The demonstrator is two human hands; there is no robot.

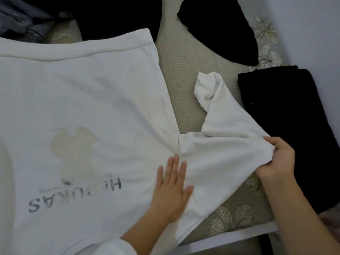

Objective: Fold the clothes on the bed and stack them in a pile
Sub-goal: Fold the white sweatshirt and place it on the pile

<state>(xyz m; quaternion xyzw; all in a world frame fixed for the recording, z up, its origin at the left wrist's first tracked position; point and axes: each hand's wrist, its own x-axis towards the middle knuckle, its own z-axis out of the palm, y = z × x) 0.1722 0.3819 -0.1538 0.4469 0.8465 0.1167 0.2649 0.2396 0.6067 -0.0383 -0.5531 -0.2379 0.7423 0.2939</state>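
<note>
Across the beige bed cover with its pale leaf pattern a white long-sleeved cotton sweatshirt lies spread flat, filling most of the view, with its ribbed hem band at the far edge. On the sweatshirt's body, grey block lettering reads upside down from this side, and a faded beige silhouette print sits just beyond it. The left hand lies palm down on the sweatshirt near the seam where body and sleeve meet, fingers straight and a little spread, pressing the cloth to the bed. The right hand is well apart from it, at the sweatshirt's right side, with fingers curled into a bunch of the white sleeve, gripping the fabric so that creases run from the grip back toward the left hand. Past that grip the sleeve bends away across the bed, and its crumpled cuff end rests on the cover. Just to the right of the sweatshirt's sleeve lies a folded black knit garment, a flat rectangle; the sleeve's edge overlaps its near corner. Beyond the sweatshirt's hem, a loose black garment lies unfolded, another dark black piece sits beside it, and a rumpled grey garment lies off the sweatshirt's far left corner. A plain white wall rises to the right of the folded black piece.
</note>
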